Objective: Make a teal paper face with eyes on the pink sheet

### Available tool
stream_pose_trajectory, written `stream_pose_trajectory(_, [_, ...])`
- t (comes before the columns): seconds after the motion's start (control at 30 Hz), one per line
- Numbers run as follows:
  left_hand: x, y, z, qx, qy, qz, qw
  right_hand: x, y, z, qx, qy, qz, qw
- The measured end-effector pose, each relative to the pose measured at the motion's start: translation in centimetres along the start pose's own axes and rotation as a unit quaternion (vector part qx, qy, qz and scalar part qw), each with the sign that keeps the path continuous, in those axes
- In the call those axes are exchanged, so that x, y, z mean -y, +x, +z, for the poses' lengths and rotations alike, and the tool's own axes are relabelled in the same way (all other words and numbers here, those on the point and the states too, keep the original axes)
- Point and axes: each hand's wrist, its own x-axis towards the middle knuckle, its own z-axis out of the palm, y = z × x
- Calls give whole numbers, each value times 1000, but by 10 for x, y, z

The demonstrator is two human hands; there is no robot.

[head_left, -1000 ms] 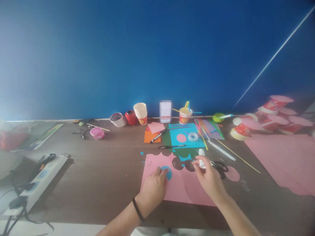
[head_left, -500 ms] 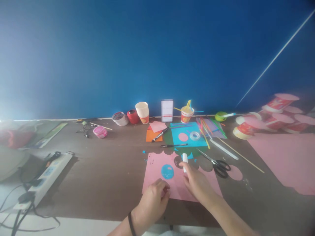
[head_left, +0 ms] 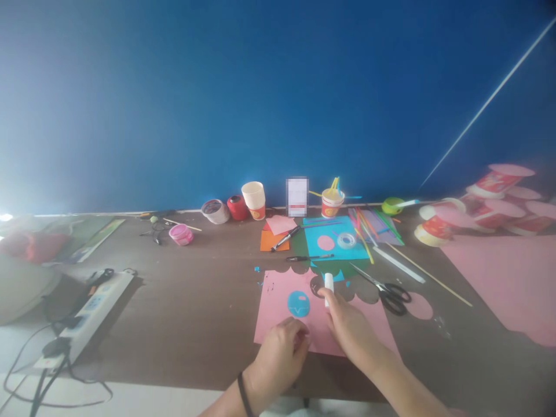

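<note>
My right hand (head_left: 347, 324) is wrapped round a white glue stick (head_left: 329, 285), which stands nearly upright over the pink sheet (head_left: 278, 336). My left hand (head_left: 284, 347) is curled at the sheet's near edge, its fingertips pressed together; what they hold, if anything, is hidden. Between and beyond the hands, a blue paper circle (head_left: 299, 303) with a small pink patch and a thin light line lies on the pink sheet. The sheet's far edge is cut in scallops. To the right, black-handled scissors (head_left: 393, 296) lie by a pink paper disc (head_left: 419, 306).
A power strip (head_left: 91, 313) with cables lies at left. Along the wall stand stacked paper cups (head_left: 254, 200) and a cup with strips (head_left: 332, 204). Clear tape (head_left: 346, 240) lies on blue paper (head_left: 321, 229). Pink-topped cups (head_left: 499, 182) and another pink sheet (head_left: 499, 284) are at right.
The whole view has shifted slightly, so everything sits a little further right. The left hand has edged slightly rightward over the pink sheet; the right hand keeps its hold on the glue stick.
</note>
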Motion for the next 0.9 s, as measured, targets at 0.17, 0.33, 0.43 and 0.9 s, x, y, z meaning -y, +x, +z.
stream_pose_trajectory(0.17, [-1,2,2,4,-13,3,1000,2,5,5,3,-20,-2,1000])
stream_pose_trajectory(0.33, [-1,1,3,0,-30,-4,1000,-1,2,5,-12,20,12,1000])
stream_pose_trajectory(0.43, [2,1,2,-7,-28,-9,1000,-1,-3,-2,-29,45,25,998])
stream_pose_trajectory(0.9, [-33,48,22,40,250,82,964,-11,-11,-10,-93,122,110,982])
